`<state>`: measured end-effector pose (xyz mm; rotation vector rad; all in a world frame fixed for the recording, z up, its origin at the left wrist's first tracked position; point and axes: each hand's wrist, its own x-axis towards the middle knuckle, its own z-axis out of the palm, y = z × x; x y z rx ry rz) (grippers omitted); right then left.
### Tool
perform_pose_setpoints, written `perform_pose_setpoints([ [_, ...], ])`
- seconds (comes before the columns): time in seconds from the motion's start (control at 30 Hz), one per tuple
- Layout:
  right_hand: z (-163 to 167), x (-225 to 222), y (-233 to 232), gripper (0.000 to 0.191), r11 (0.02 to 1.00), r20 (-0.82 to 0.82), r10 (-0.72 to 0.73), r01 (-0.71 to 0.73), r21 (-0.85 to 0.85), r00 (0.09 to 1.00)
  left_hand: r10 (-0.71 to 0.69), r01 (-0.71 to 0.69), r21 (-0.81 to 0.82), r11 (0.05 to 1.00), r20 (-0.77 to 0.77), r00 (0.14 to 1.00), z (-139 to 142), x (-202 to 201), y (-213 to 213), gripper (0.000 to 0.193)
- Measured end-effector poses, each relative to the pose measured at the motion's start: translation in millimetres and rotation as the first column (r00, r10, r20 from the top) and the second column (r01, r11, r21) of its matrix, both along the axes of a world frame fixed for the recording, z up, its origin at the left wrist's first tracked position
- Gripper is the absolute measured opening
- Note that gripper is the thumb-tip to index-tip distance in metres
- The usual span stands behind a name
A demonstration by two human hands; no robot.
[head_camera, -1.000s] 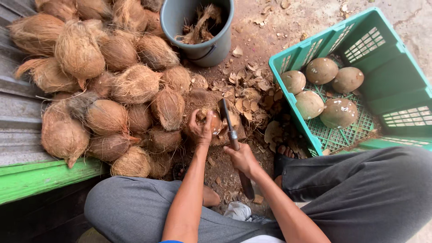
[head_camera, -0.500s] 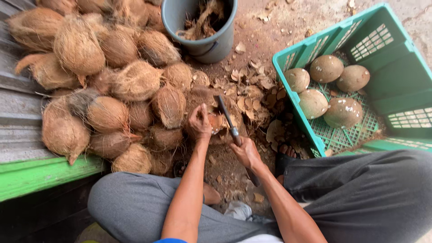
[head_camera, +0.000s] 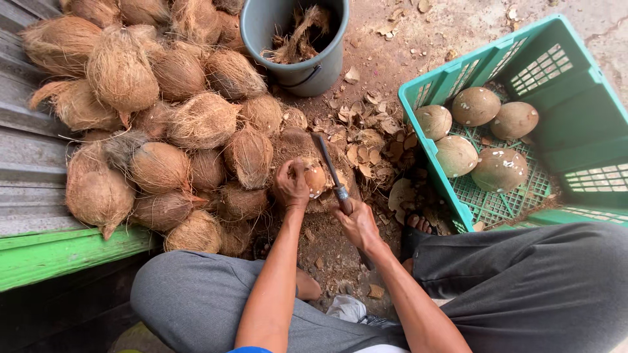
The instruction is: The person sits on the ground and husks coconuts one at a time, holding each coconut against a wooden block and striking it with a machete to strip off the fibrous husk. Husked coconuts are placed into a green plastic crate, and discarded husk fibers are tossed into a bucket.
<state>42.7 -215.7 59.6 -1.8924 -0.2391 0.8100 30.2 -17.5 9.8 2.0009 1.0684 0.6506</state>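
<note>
Beside husk pile: left hand [head_camera: 290, 185] steadies coconut [head_camera: 315, 179], right hand [head_camera: 356, 221] grips knife [head_camera: 332, 175].

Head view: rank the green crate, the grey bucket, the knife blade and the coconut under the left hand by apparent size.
1. Green crate
2. Grey bucket
3. and 4. Knife blade and the coconut under the left hand: unsure, since the coconut is partly hidden.

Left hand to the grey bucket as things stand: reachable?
Probably not straight away. The left hand is clamped on the coconut being cut, with the knife in the right hand beside it. The bucket stands beyond, past open dirt; it would have to let go and stretch forward.
</note>
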Motion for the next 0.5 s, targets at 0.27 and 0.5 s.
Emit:
perform_pose_setpoints([
  [0.27,-6,-1,1,0.026,0.970,-0.313,0.042,-0.114,-0.215,0.949,-0.001,-0.001,0.058,0.998,0.041,0.999,-9,4,0,0.051],
  [0.5,26,3,-3,0.019,0.986,-0.216,0.029,-0.063,-0.153,0.976,-0.066,0.064,0.075,0.995,0.016,0.998,-3,-2,5,0.051],
])
